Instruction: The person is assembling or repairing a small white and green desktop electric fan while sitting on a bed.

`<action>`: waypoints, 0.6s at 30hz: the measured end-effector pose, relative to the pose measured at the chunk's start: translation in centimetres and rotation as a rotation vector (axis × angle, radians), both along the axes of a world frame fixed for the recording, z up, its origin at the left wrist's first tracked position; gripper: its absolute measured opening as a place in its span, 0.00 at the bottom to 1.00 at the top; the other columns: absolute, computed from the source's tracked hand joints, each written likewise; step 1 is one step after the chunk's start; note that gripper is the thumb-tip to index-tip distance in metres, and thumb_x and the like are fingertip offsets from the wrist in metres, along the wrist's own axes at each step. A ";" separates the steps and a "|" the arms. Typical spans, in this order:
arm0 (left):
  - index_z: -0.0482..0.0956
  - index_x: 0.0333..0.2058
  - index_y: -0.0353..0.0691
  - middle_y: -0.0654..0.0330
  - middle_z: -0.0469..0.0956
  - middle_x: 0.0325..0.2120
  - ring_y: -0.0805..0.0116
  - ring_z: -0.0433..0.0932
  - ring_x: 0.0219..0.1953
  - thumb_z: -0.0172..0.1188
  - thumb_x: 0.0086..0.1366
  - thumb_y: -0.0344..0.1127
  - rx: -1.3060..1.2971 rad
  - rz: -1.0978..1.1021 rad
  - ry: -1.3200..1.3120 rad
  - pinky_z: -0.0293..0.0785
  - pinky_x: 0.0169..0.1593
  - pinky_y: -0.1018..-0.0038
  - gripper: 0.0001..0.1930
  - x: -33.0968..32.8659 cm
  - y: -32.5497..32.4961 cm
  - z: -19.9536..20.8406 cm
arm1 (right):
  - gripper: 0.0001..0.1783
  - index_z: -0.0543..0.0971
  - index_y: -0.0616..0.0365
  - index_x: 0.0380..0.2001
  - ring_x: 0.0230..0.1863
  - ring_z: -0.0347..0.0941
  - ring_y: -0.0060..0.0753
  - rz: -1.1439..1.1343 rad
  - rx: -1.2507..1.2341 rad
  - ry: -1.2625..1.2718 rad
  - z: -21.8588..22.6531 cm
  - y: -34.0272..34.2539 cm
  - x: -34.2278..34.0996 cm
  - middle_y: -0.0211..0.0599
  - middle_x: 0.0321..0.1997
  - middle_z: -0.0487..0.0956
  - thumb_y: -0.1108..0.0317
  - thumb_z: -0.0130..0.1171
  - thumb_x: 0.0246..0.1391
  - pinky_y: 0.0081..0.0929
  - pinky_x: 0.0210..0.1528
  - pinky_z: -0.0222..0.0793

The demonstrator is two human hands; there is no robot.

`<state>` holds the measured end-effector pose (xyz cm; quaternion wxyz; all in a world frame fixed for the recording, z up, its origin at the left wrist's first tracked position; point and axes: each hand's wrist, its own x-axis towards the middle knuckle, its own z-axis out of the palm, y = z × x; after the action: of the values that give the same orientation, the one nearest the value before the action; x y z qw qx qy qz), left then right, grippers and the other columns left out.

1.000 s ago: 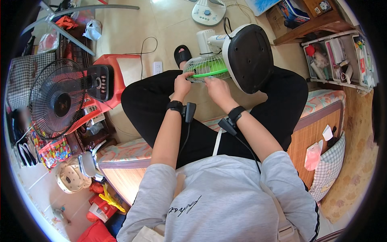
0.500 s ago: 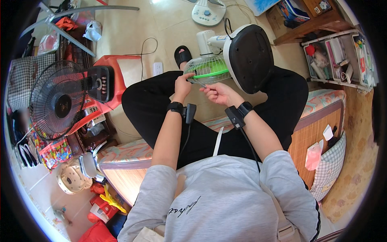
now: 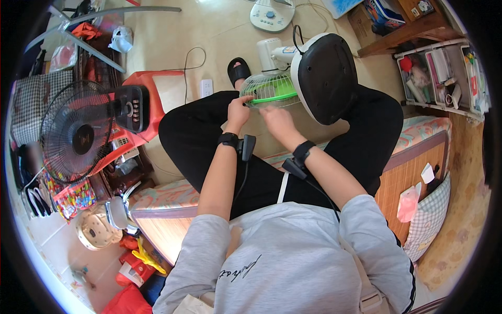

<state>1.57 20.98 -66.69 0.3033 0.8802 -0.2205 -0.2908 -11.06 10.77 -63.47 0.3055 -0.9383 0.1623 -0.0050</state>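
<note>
White-and-green fan [image 3: 281, 86] is tipped sideways between the legs [image 3: 196, 123], its base [image 3: 327, 78] turned rightward. Its cage [image 3: 267, 98], lying just ahead, is gripped at the left edge by the left hand [image 3: 238, 113]; near its middle the right hand [image 3: 280, 122] is curled, whether anything is held cannot be told.

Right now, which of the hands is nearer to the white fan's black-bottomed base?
The right. The right hand sits left of the base, apart from it; the left hand is farther left, at the edge of the grille.
</note>
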 end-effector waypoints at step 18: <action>0.79 0.35 0.43 0.48 0.76 0.30 0.53 0.76 0.36 0.46 0.44 0.21 -0.082 0.039 -0.035 0.70 0.42 0.71 0.19 -0.1 -0.1 -0.6 | 0.14 0.78 0.63 0.23 0.19 0.70 0.31 -0.388 0.664 0.177 -1.5 -4.2 0.0 0.39 0.16 0.75 0.62 0.55 0.40 0.26 0.24 0.63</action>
<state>1.44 20.87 -67.24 0.3409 0.8760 -0.2205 -0.2604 -11.07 6.60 -64.98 0.5706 -0.7371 0.3551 0.0709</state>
